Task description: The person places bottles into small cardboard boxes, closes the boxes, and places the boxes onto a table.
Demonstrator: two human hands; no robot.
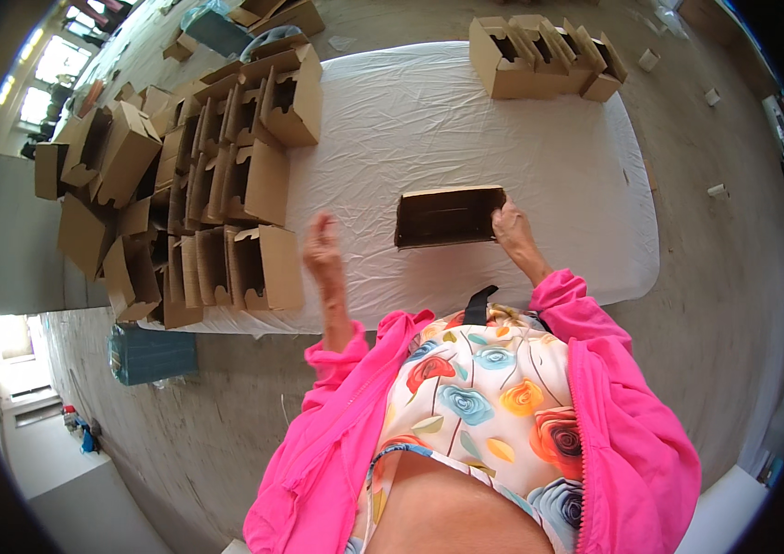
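My right hand (514, 229) grips the right end of an open cardboard box (447, 218), with its dark hollow side facing me. The box is over the white-covered table (392, 120), near its front edge. My left hand (323, 247) is raised to the left of that box, apart from it, with its fingers drawn together and nothing visible in them. Just left of this hand, several open brown cardboard boxes (279, 268) stand packed in rows on the table.
A short row of cardboard boxes (530, 85) stands at the table's far right corner. More boxes (124, 152) are heaped at the far left. A blue-green bin (154, 354) sits on the floor at left. Small white rolls (718, 191) lie on the floor at right.
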